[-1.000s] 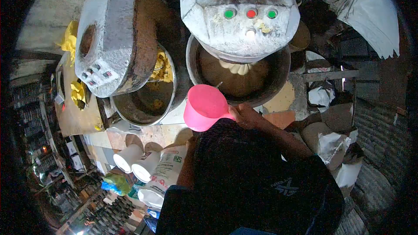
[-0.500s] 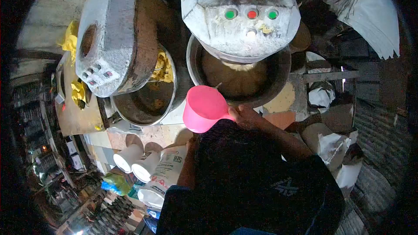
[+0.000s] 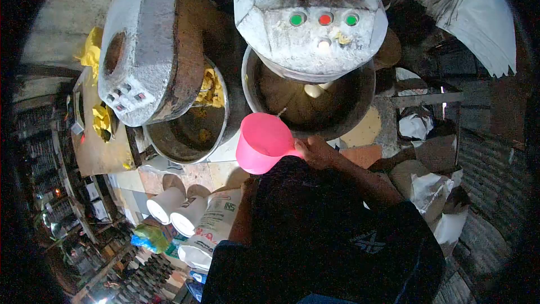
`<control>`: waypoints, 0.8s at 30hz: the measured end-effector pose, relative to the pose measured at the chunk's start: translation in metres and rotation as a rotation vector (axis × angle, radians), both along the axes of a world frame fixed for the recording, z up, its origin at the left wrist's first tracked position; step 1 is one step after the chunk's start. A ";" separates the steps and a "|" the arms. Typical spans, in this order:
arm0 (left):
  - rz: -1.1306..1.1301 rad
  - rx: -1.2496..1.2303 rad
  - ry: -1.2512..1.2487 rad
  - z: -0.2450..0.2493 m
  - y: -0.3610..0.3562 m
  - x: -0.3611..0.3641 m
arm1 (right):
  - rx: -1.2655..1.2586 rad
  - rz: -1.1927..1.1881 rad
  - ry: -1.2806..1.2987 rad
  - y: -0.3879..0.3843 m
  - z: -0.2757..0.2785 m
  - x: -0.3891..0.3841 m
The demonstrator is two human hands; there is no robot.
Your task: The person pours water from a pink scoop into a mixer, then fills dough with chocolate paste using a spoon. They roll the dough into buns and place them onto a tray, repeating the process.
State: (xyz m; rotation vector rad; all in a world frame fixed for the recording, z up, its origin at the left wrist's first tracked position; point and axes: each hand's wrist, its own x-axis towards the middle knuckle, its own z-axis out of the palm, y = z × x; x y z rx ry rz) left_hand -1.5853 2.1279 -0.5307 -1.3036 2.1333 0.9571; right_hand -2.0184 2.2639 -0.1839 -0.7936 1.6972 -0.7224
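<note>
My right hand (image 3: pixel 314 152) is closed around the handle of a pink plastic dipper (image 3: pixel 256 157), held in front of the near rim of a large mixer bowl (image 3: pixel 365 114). The dipper's opening faces up; its contents are hard to make out. My left hand (image 3: pixel 247 184) is low beside the dipper's base, mostly hidden by the dark shirt, so its fingers do not show. Inside the bowl is a brownish surface, with a pale, shiny piece (image 3: pixel 313 90) under the head of the white mixer (image 3: pixel 315 45), which has green and red buttons.
On the left stands a second mixer (image 3: pixel 149 39), its bowl (image 3: pixel 225 118) holding yellow dough (image 3: pixel 211 90). White buckets (image 3: pixel 167 204) and a printed sack (image 3: pixel 216 217) stand on the tiled floor below. Paper sacks (image 3: pixel 427 191) lie at right, near a corrugated wall (image 3: pixel 495 191).
The pale piece under the mixer head now shows further out in the bowl with a different shape. The dipper has dropped very slightly; my right hand keeps its grip.
</note>
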 end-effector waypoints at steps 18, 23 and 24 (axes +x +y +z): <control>0.146 -0.032 0.016 0.039 -0.027 0.023 | -0.451 0.144 0.333 -0.060 0.071 0.010; 0.466 0.042 0.317 0.079 -0.031 0.047 | -0.527 0.271 0.521 -0.126 0.148 0.018; 0.208 -0.321 0.215 0.007 -0.022 0.076 | -0.509 0.242 0.443 -0.141 0.155 0.020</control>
